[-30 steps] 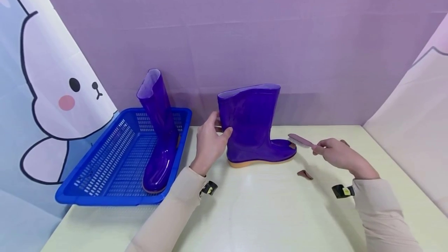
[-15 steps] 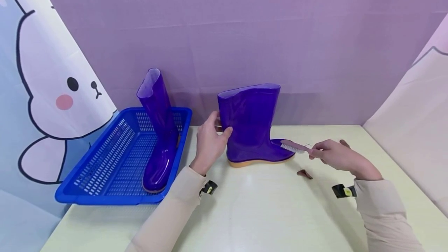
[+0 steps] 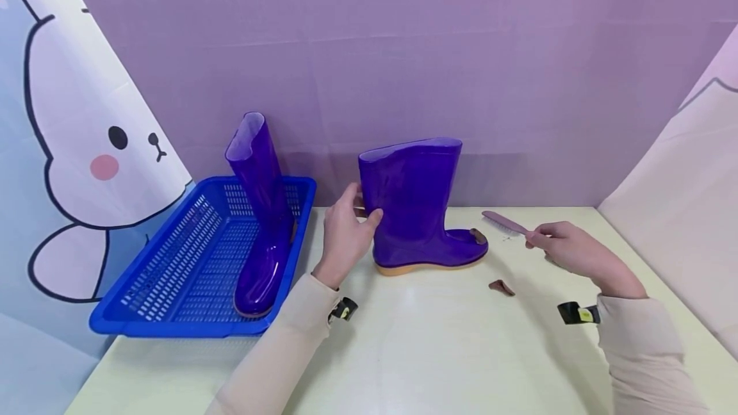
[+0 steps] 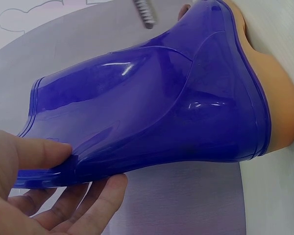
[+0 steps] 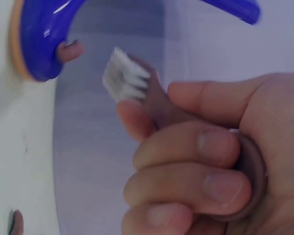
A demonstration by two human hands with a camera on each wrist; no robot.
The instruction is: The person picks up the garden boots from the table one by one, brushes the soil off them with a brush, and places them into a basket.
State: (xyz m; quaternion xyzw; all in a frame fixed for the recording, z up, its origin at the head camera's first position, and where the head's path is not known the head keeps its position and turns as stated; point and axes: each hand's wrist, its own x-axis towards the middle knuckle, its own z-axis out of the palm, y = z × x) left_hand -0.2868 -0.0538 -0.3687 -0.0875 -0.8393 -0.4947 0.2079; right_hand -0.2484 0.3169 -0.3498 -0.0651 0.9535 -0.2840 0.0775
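Observation:
A purple rain boot (image 3: 409,203) with a tan sole stands upright, its toe to the right. My left hand (image 3: 348,229) grips the back edge of its shaft, thumb on the near side and fingers behind, as the left wrist view shows. My right hand (image 3: 567,252) holds a mauve brush (image 3: 504,221) by its handle, fingers curled round it. Its white bristles (image 5: 123,78) are apart from the boot, to the right of the toe. A curled brown scrap (image 3: 477,235) sits on top of the toe.
On the left is a blue perforated basket (image 3: 104,324) with a second purple boot (image 3: 262,261) standing in it. Another brown scrap (image 3: 501,287) lies on the table (image 3: 426,344) near the boot's toe. A mauve cloth wall (image 3: 403,69) rises behind.
The brush went left over the boot's toe, then back right and up, off the boot. The brown scrap on the toe now shows raised and curled. My left hand and the boot stayed put.

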